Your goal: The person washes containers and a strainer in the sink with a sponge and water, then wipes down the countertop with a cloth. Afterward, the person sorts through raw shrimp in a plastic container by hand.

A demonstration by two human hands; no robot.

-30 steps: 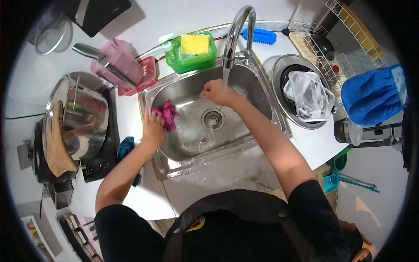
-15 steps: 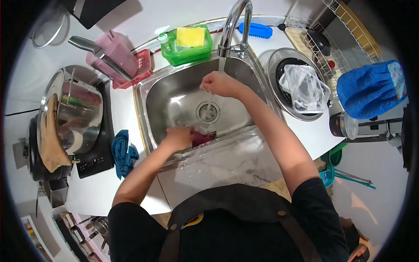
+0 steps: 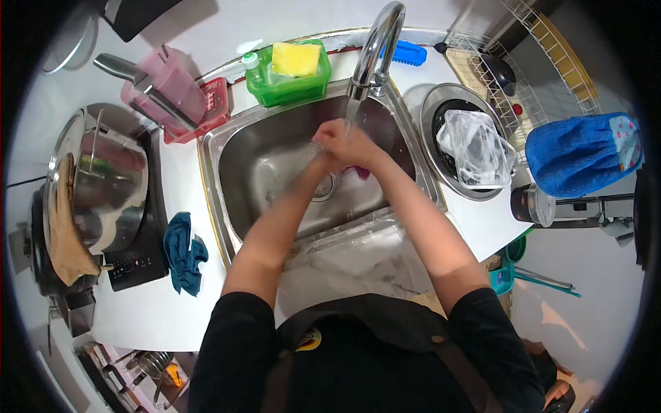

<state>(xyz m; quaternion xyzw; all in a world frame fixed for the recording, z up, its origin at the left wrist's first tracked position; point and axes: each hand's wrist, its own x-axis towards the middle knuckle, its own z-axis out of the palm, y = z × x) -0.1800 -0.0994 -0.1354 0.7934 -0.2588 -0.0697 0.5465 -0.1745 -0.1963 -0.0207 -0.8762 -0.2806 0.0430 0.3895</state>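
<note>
In the head view, my two hands meet under the running tap (image 3: 359, 89), over the steel sink (image 3: 251, 182). My right hand (image 3: 348, 143) is curled in the water stream, its fingers bent inward; what they hold, if anything, is hidden. My left hand (image 3: 322, 164) is smeared by motion and partly covered by the right one. A dark pink thing (image 3: 361, 172), soft-looking, shows just beyond the left hand and beneath my right wrist. It seems to be in the left hand, though the fingers are hidden. The drain (image 3: 325, 188) is partly covered by the left forearm.
A green basket (image 3: 289, 93) with a yellow sponge (image 3: 296, 60) and a bottle stands behind the sink. Left are a pink knife holder (image 3: 182, 89), a large pot (image 3: 110, 186) and a teal cloth (image 3: 184, 251). Right are stacked clear containers (image 3: 475, 148) and a blue towel (image 3: 575, 151).
My left hand has moved up from the sink's near edge to my right hand under the tap. The dark pink thing has moved from that edge to beneath my hands.
</note>
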